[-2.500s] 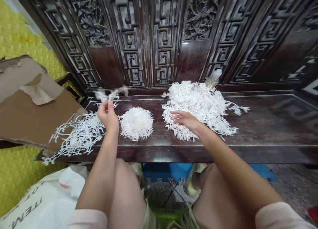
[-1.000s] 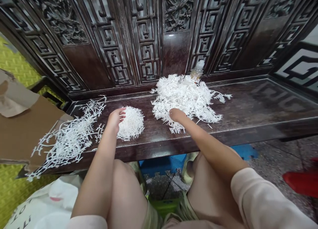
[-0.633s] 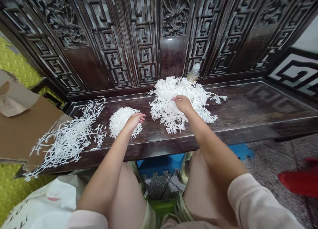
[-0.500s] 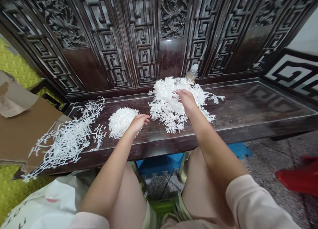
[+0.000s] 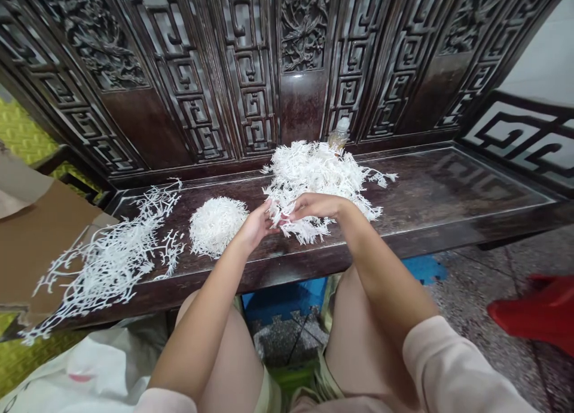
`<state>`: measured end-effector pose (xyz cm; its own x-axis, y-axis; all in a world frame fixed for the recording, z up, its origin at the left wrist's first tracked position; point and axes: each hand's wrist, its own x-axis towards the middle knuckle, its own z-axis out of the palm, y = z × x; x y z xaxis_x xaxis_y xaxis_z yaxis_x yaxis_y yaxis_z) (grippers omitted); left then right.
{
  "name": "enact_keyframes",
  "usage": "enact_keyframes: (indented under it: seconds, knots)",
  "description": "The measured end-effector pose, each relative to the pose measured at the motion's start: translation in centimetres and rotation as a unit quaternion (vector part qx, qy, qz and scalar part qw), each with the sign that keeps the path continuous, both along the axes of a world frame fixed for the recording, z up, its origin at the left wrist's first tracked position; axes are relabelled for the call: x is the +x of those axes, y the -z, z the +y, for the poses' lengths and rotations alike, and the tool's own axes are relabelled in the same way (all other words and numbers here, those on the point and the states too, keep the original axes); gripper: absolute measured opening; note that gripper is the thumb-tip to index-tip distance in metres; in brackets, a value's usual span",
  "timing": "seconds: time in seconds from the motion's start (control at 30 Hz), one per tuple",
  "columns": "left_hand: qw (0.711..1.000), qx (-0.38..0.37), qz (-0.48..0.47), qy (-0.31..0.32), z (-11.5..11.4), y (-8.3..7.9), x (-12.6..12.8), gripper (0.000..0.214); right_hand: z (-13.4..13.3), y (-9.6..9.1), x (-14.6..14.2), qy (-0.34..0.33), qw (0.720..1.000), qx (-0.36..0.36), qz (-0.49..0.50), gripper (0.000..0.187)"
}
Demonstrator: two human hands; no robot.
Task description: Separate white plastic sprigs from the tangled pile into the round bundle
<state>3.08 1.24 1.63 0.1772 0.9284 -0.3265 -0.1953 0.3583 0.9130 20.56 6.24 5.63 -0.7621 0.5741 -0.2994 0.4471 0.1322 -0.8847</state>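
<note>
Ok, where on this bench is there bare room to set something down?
The widest bare wood on the carved bench lies right of the big white heap, out to the bench's end. A narrow gap separates the round mound from the loose sprigs. It's crowded at the heap's front, around the left hand and right hand.

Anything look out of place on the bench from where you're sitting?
Yes: the loose white branching sprigs at the left sprawl past the front edge of the dark wooden bench and over the brown cardboard. Beside the tight round white mound, they look spilled.
</note>
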Motion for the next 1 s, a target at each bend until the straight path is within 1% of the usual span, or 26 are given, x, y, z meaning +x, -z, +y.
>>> enact_keyframes:
  seconds: [0.03, 0.1, 0.17, 0.2, 0.27, 0.3, 0.33, 0.4, 0.43, 0.47, 0.5, 0.57, 0.63, 0.7, 0.8, 0.83, 0.9, 0.93, 0.97, 1.0]
  knots:
    - [1.0, -0.024, -0.012, 0.015, 0.0, 0.1, 0.0, 0.048, 0.0, 0.1, -0.3, -0.028, 1.0, -0.009, -0.009, 0.024]
    - [0.998, -0.056, -0.009, 0.01, 0.0, 0.3, 0.0, 0.045, 0.1, 0.2, -0.8, -0.06, 0.998, -0.021, -0.013, 0.027]
    - [0.998, -0.064, -0.005, -0.009, 0.2, 0.7, 0.0, 0.037, 0.4, 0.2, -0.9, -0.067, 0.998, -0.017, -0.009, 0.032]
    - [0.998, -0.062, -0.007, -0.016, 0.3, 0.8, 0.0, 0.031, 0.7, 0.3, -0.7, -0.06, 0.998, -0.006, -0.012, 0.033]
    - [0.998, -0.059, -0.012, -0.022, 0.5, 1.1, -0.2, 0.021, 1.4, 0.5, -0.2, -0.022, 0.998, 0.036, -0.051, 0.034]
    - [0.998, -0.063, -0.013, -0.023, 0.6, 1.1, -0.3, 0.019, 1.7, 0.8, 0.1, 0.012, 0.993, 0.067, -0.095, 0.034]
    - [0.997, -0.069, -0.014, -0.023, 0.7, 1.1, -0.4, 0.02, 2.0, 1.2, 0.3, 0.054, 0.982, 0.099, -0.154, 0.035]
    - [0.997, -0.078, -0.012, -0.019, 0.6, 0.9, -0.7, 0.024, 2.4, 2.2, 0.5, 0.127, 0.942, 0.153, -0.27, 0.038]
    - [0.997, -0.079, -0.011, -0.017, 0.6, 0.8, -0.9, 0.027, 2.5, 2.8, 0.3, 0.141, 0.926, 0.168, -0.307, 0.042]
    - [0.997, -0.077, -0.01, -0.015, 0.5, 0.5, -1.0, 0.028, 2.5, 3.4, 0.1, 0.135, 0.92, 0.172, -0.325, 0.047]
    - [0.997, -0.074, -0.01, -0.012, 0.3, 0.3, -1.2, 0.029, 2.5, 3.9, -0.2, 0.115, 0.923, 0.168, -0.328, 0.053]
    - [0.998, -0.064, -0.013, -0.001, 0.1, -0.2, -1.6, 0.029, 2.3, 4.9, -0.9, 0.063, 0.933, 0.152, -0.321, 0.061]
    - [0.999, -0.049, -0.019, 0.011, -0.2, -0.7, -2.2, 0.027, 2.1, 5.6, -1.6, 0.035, 0.936, 0.147, -0.318, 0.062]
    - [0.999, -0.033, -0.024, 0.021, -0.3, -1.1, -2.8, 0.026, 1.8, 5.7, -2.1, 0.03, 0.942, 0.148, -0.3, 0.063]
    - [0.999, -0.006, -0.036, 0.024, -0.2, -1.4, -3.8, 0.024, 1.3, 5.1, -2.4, 0.041, 0.958, 0.124, -0.257, 0.068]
    - [0.999, 0.003, -0.043, 0.021, -0.1, -1.5, -4.1, 0.024, 1.2, 4.8, -2.3, 0.046, 0.964, 0.104, -0.241, 0.07]
    - [0.998, 0.019, -0.062, 0.02, 0.0, -1.7, -4.6, 0.021, 1.0, 4.2, -2.3, 0.056, 0.979, 0.039, -0.191, 0.07]
    - [0.997, 0.026, -0.069, 0.028, 0.1, -1.9, -4.7, 0.02, 1.1, 3.9, -2.3, 0.064, 0.987, -0.004, -0.147, 0.066]
    - [0.996, 0.034, -0.073, 0.038, 0.1, -2.1, -4.8, 0.019, 1.1, 3.8, -2.3, 0.079, 0.991, -0.052, -0.093, 0.058]
    - [0.995, 0.04, -0.073, 0.052, 0.0, -2.2, -4.9, 0.018, 1.2, 3.8, -2.4, 0.1, 0.989, -0.102, -0.035, 0.047]
